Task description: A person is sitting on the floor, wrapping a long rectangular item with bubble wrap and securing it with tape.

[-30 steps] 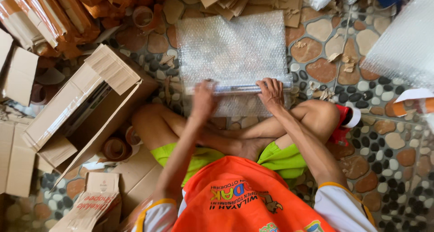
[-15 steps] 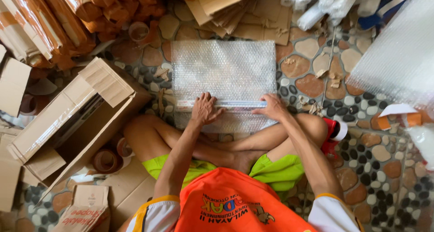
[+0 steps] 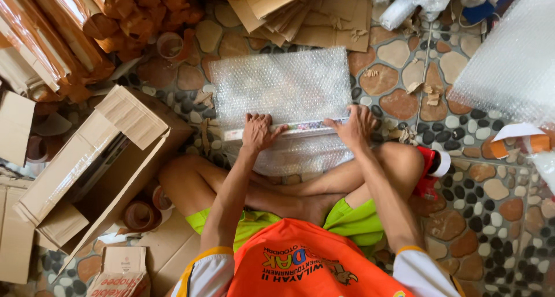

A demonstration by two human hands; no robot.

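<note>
I sit cross-legged on a stone-patterned floor. A sheet of clear bubble wrap [image 3: 283, 86] lies spread out in front of my legs. Across its near part lies a long flat box [image 3: 306, 127], partly rolled into the wrap. My left hand [image 3: 259, 132] presses down on the left part of the box with fingers spread. My right hand [image 3: 355, 126] grips the right end. The part of the wrap nearest me [image 3: 295, 155] bulges over my shins.
An open cardboard box [image 3: 87, 170] stands at my left. Rolls of brown tape [image 3: 139, 215] lie near my left knee, and a red tape dispenser [image 3: 430, 170] sits by my right knee. Flat cardboard [image 3: 306, 13] lies beyond the wrap. More bubble wrap [image 3: 509, 60] hangs at right.
Both hands have slid slightly toward me with the box, rolling it over the wrap. The view has tilted so the wrap sits lower in the picture.
</note>
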